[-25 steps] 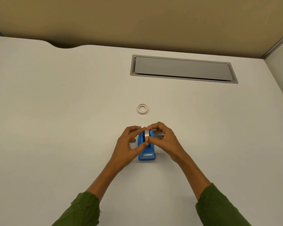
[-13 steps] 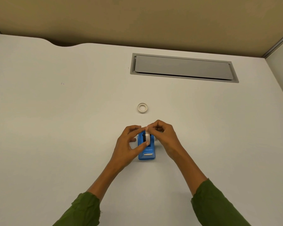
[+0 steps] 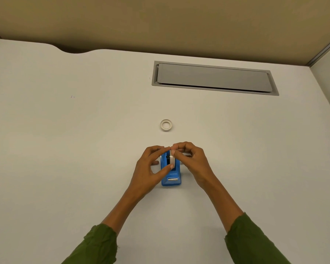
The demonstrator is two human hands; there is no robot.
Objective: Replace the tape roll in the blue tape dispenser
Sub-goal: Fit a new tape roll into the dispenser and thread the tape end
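Note:
The blue tape dispenser (image 3: 171,178) stands on the white desk in front of me, its cutter end toward me. A white tape roll (image 3: 172,159) sits upright in its slot beside a black hub. My left hand (image 3: 148,171) pinches this roll with thumb and forefinger from the left. My right hand (image 3: 192,161) grips the roll's top from the right. A second, small white tape roll (image 3: 166,125) lies flat on the desk just beyond the dispenser, apart from both hands.
A grey cable-tray lid (image 3: 213,78) is set into the white desk (image 3: 65,149) at the back right. A tan partition wall (image 3: 160,21) runs behind the desk. A curved notch cuts the desk's far left edge.
The roll has sunk lower into the dispenser and both hands have closed in tighter around it. The flat roll has stayed put.

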